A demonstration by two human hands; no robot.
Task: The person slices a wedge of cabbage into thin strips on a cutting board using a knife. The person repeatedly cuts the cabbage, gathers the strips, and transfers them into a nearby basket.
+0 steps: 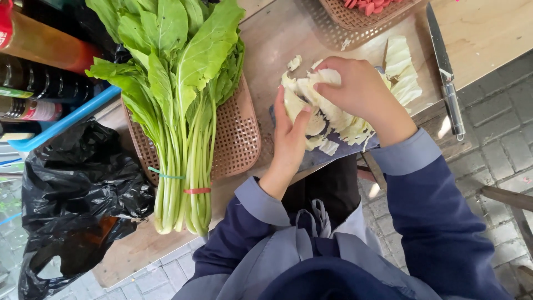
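Observation:
A pile of pale cut cabbage pieces (333, 119) lies at the near edge of the wooden table (266, 44), partly on a flat grey sheet (327, 157) that sticks out over the edge. My left hand (290, 141) presses against the pile's left side, with the thumb over the pieces. From above and the right, my right hand (358, 89) curls over the pile and grips it. More cabbage pieces (401, 69) lie just beyond my right hand.
A tied bunch of leafy greens (177, 89) lies on a brown woven tray (239, 133) to the left. A knife (446, 72) rests at the right. Also in view are a brown basket (355, 19) of red pieces, a black plastic bag (78, 194) and bottles (39, 83).

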